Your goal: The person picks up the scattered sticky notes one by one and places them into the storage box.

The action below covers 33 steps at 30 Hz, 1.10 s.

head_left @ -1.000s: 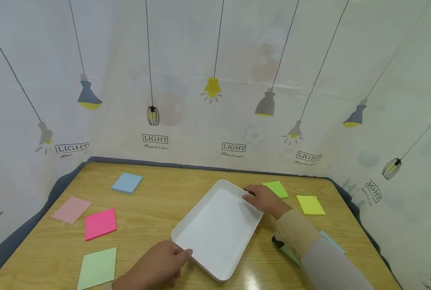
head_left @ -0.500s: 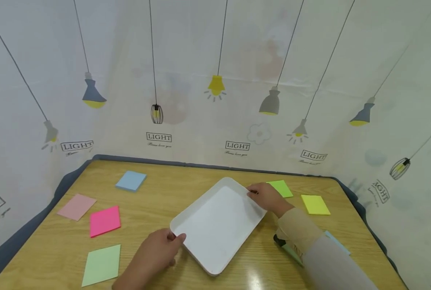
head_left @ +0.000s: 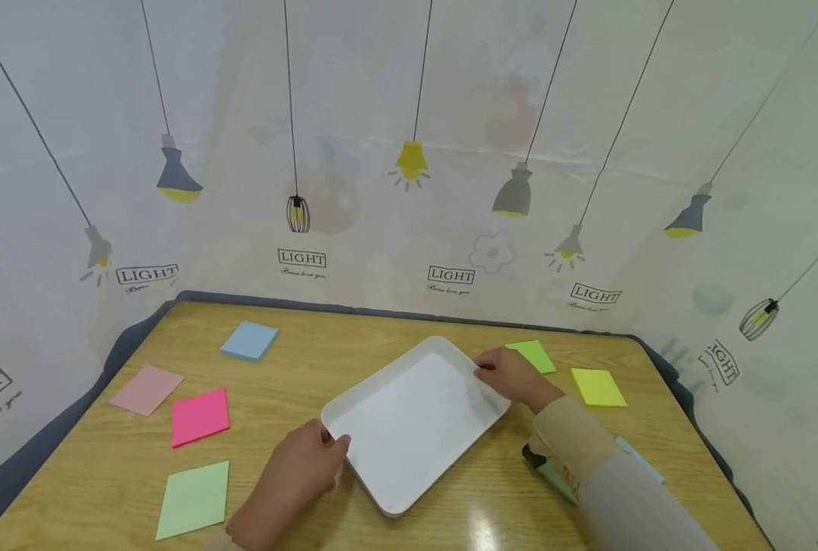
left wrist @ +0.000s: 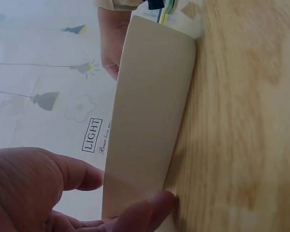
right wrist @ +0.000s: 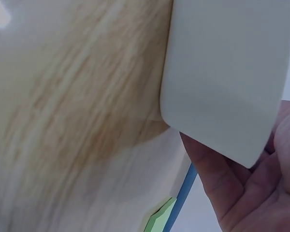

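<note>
A white rectangular tray (head_left: 415, 428) lies slantwise near the middle of the wooden table in the head view. My left hand (head_left: 298, 471) pinches its left end, thumb over the rim. At the opposite end, my right hand (head_left: 517, 379) grips the rim from the right. The left wrist view has the tray's outer wall (left wrist: 150, 96) low against the tabletop, with left-hand fingers (left wrist: 157, 208) bent about its near end. In the right wrist view, fingers (right wrist: 210, 179) curl behind a tray corner. Whether the whole base touches the table I cannot tell.
Left of the tray lie blue (head_left: 249, 340), pale pink (head_left: 147, 389), bright pink (head_left: 200, 417) and pale green (head_left: 193, 500) sticky notes. To the right are lime (head_left: 534, 356) and yellow (head_left: 598, 387) ones. The right sleeve partly covers another blue note (head_left: 639, 459) and a green one.
The tray has turned clockwise as seen from above, its near corner swinging left. My left hand has moved forward with it, while my right hand has shifted slightly right. Both keep their hold.
</note>
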Available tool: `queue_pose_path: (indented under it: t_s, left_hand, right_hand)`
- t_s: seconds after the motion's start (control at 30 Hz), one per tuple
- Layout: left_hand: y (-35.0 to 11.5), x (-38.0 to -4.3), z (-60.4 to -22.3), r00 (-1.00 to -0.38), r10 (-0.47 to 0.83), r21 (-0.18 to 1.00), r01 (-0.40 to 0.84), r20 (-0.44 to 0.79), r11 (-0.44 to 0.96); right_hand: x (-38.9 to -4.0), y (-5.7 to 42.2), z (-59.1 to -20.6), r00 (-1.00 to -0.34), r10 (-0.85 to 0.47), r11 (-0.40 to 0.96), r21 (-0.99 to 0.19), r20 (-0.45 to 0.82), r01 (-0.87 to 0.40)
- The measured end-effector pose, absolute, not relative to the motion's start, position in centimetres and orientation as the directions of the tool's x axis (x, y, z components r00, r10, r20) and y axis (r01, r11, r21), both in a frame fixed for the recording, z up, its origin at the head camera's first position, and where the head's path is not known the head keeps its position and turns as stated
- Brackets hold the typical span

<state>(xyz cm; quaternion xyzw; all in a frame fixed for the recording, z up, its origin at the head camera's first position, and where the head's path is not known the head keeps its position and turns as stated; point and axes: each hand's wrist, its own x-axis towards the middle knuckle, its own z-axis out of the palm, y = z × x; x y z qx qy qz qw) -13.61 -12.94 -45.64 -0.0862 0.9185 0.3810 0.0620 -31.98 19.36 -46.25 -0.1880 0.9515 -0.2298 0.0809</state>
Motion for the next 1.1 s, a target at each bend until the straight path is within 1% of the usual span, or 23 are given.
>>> queue_pose_path:
  t_s: [0.17,0.33,0.43,0.6,0.9,1.1]
  left_hand:
    - [-13.3,-14.1,-45.7,-0.977,-0.105,0.728,-0.208,-0.185,0.653]
    - [-13.6,-14.8,-45.7,-0.978,-0.122,0.730,-0.206,-0.167,0.652]
    - [-13.7,-15.1,-45.7,-0.980,-0.135,0.720,-0.199,-0.146,0.665]
    - [-14.0,-15.4,-45.5,-0.985,-0.136,0.683,-0.171,-0.105,0.710]
    - [-14.6,-16.4,-45.4,-0.985,-0.123,0.657,-0.170,-0.118,0.734]
    - [-14.8,-16.9,-45.4,-0.991,-0.106,0.637,-0.133,-0.081,0.760]
  right_hand:
    - [-31.6,19.3,-46.3,-0.928,-0.361,0.837,-0.471,-0.092,-0.279]
    - [-30.9,19.3,-46.3,-0.939,-0.331,0.844,-0.475,-0.093,-0.250]
    - [-30.3,19.3,-46.4,-0.944,-0.317,0.840,-0.488,-0.087,-0.237]
    - [-29.4,19.4,-46.7,-0.944,-0.327,0.819,-0.513,-0.050,-0.256]
    - [-28.0,19.5,-46.5,-0.946,-0.322,0.807,-0.530,-0.025,-0.261]
    - [-27.2,19.2,-46.2,-0.959,-0.279,0.816,-0.539,-0.051,-0.208]
